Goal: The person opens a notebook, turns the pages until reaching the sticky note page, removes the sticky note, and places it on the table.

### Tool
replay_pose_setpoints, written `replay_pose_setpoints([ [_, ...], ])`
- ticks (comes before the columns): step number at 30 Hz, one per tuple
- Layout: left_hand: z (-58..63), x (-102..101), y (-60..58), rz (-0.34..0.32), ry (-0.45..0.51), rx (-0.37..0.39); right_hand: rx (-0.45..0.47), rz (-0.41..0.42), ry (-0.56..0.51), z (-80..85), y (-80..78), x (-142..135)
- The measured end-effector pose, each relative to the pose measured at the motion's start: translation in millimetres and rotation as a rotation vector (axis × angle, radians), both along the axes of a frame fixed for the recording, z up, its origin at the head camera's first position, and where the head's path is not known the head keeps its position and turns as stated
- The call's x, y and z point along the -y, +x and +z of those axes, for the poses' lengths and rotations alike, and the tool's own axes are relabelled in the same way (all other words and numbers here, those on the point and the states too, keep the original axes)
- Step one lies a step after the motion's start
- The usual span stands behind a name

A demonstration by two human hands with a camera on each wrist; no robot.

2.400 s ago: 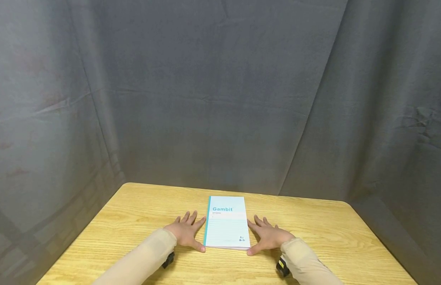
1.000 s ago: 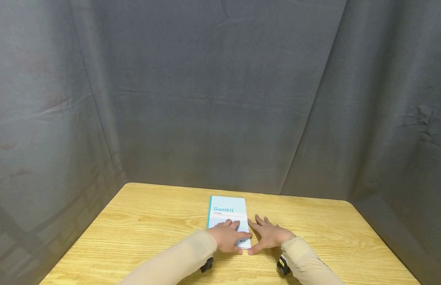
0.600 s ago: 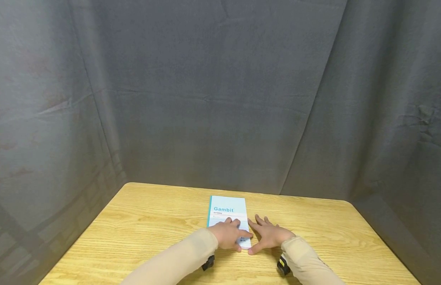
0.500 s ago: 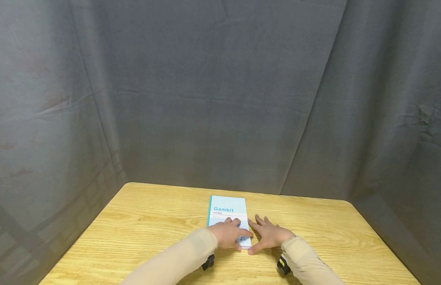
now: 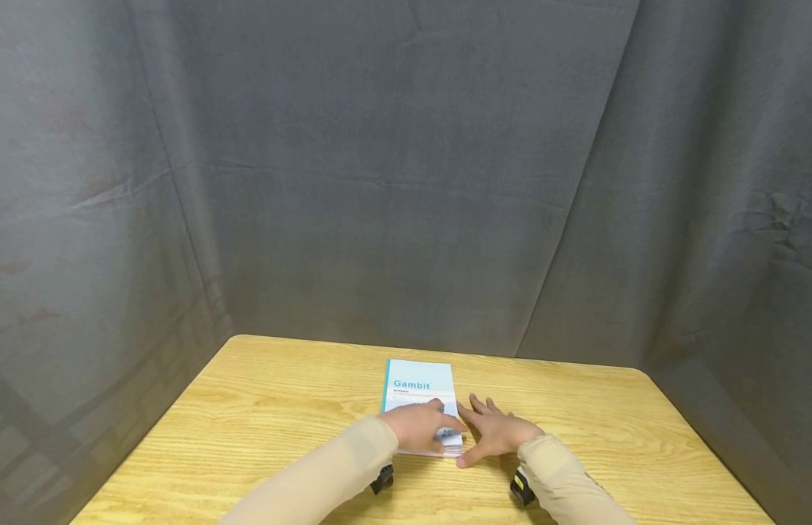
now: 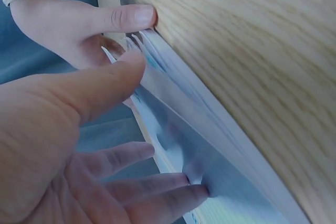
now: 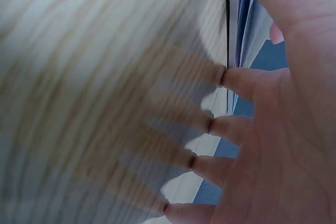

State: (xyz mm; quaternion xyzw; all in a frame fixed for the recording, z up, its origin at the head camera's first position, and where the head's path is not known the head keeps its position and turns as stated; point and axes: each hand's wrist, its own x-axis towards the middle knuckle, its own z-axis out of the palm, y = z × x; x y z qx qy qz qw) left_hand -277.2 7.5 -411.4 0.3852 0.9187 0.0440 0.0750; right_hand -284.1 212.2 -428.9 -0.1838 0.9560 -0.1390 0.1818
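Note:
A white notebook (image 5: 420, 372) with a teal spine and "Gambit" on its cover lies flat on the table. Over its lower half is my left hand (image 5: 415, 426), thumb at the lower edge near the right corner, fingers curled down on the cover. The left wrist view shows that thumb (image 6: 134, 66) against the raised corner of the cover and page edges (image 6: 178, 98), which fan slightly apart. My right hand (image 5: 496, 432) stands spread beside the right edge, its thumb near the lower right corner. In the right wrist view its fingertips (image 7: 223, 77) rest on the table.
The wooden table (image 5: 281, 394) reaches to a grey curtain (image 5: 393, 219) at the back and both sides. Each wrist carries a small black camera, the left camera (image 5: 383, 480) and the right camera (image 5: 522, 490).
My left hand has come from the notebook's left side onto its cover, and its fingers have since curled more. The pages at the lower right corner now lift and fan. My right hand stays put.

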Motion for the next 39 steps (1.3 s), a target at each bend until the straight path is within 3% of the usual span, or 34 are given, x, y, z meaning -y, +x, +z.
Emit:
replay_pose_setpoints([
  [18, 11.9, 14.8, -10.4, 0.018, 0.249, 0.015, 0.000, 0.006, -0.025, -1.0, -0.8, -1.4],
  [27, 24.3, 39.0, -6.8, 0.088, 0.497, 0.040, -0.029, 0.008, 0.000, 0.2, 0.8, -0.2],
  [39, 39.6, 86.1, 2.1, 0.242, 0.857, 0.178, 0.036, -0.011, -0.030, -0.7, -1.5, -1.8],
])
